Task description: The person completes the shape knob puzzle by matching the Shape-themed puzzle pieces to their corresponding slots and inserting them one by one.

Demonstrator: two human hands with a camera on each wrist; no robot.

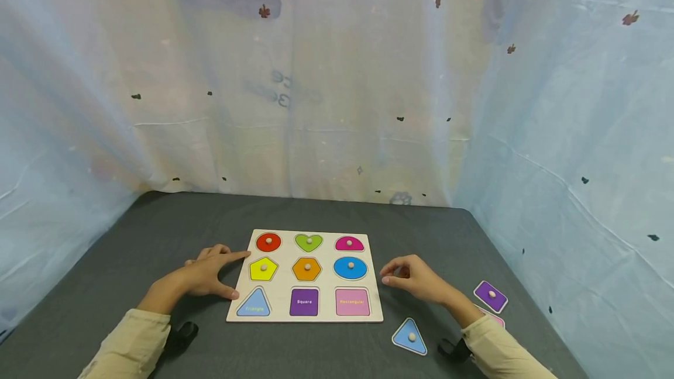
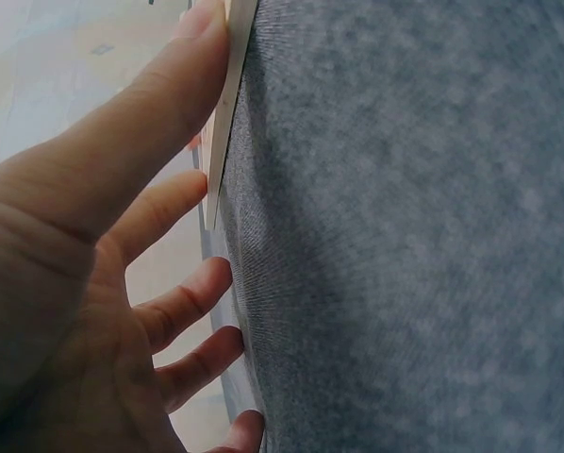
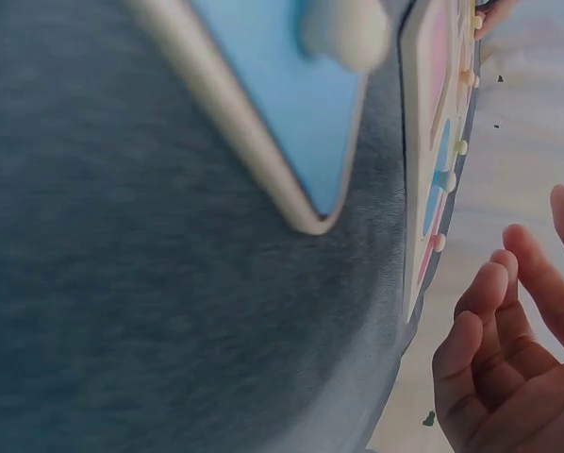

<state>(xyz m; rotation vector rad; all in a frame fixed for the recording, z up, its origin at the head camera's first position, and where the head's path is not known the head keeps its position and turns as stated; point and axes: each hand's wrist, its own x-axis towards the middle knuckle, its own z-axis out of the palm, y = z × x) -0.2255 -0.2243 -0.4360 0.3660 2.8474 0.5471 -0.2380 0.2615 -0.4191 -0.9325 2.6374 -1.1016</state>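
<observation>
A pale wooden shape-puzzle board lies flat on the table. Knobbed pieces sit in its upper two rows, among them a red circle, an orange hexagon and a blue oval. The bottom row shows printed recesses: a triangle, a square and a rectangle. My left hand touches the board's left edge with thumb and index finger, the other fingers spread, as the left wrist view shows. Right of the board hovers my right hand, fingers loosely bent and holding nothing. Nearest to it lies a blue triangle piece with a white knob.
Farther right on the table are a purple piece with a knob and a pink piece, partly hidden by the right forearm. The grey table is bounded by hanging pale curtains at the back and sides.
</observation>
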